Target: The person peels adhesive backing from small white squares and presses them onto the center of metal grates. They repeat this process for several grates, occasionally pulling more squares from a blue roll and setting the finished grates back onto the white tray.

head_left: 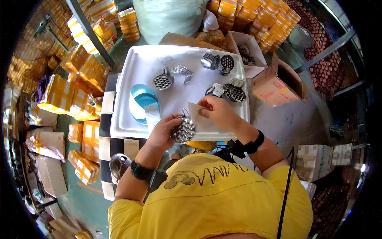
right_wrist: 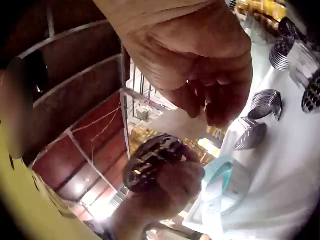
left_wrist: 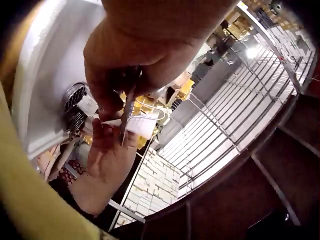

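Note:
My left hand (head_left: 164, 131) grips a round perforated metal disc (head_left: 185, 130) with a thin wire loop at its top. Just right of it, my right hand (head_left: 218, 113) pinches a small white tag (head_left: 194, 111) between thumb and fingers. In the right wrist view the tag (right_wrist: 181, 124) hangs from the right fingertips above the disc (right_wrist: 152, 161). The left wrist view shows the disc (left_wrist: 129, 107) edge-on. Both hands are over the near edge of the white tray (head_left: 179, 93).
On the tray lie a blue roll of labels (head_left: 139, 104), a perforated disc piece (head_left: 162, 81), fanned metal pieces (head_left: 183, 71), stacked discs (head_left: 211, 61) and another pile (head_left: 234, 92) at right. An open carton (head_left: 274, 89) stands right of the tray; taped boxes (head_left: 57, 95) stand left.

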`<state>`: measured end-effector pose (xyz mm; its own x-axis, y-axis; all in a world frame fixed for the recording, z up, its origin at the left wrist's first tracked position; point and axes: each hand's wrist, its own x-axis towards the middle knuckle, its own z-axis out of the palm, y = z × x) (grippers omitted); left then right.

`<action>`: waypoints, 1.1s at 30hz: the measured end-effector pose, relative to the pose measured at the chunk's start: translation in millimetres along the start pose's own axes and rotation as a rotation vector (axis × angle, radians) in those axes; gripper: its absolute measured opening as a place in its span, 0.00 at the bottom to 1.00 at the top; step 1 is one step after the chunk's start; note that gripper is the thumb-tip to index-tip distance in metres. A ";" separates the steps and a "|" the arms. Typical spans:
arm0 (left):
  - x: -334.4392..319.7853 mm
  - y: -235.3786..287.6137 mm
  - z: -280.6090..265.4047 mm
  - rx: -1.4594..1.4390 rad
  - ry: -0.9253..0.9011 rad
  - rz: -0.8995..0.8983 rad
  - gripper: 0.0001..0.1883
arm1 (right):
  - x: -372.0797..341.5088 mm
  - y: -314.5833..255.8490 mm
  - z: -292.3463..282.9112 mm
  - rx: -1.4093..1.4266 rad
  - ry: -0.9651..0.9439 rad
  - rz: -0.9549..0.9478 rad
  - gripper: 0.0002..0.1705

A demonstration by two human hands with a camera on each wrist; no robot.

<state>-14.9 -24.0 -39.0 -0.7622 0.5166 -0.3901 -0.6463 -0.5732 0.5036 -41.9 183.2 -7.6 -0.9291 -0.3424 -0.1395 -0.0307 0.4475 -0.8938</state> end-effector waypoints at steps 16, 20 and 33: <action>-13.7 2.7 5.2 0.134 0.028 -0.019 0.16 | -2.6 -45.2 -11.8 0.007 -0.257 -0.013 0.18; -17.6 6.9 7.6 0.120 0.019 -0.040 0.17 | -3.7 -45.6 -13.0 -0.016 -0.283 -0.035 0.18; -18.7 9.8 8.0 0.111 0.011 -0.038 0.17 | -10.9 -61.3 -12.1 -0.042 -0.281 0.012 0.18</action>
<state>-6.7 -34.2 -20.6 -0.7380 0.5290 -0.4189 -0.6672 -0.4792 0.5703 -34.4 169.6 53.9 -0.7909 -0.5503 -0.2676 -0.0411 0.4842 -0.8740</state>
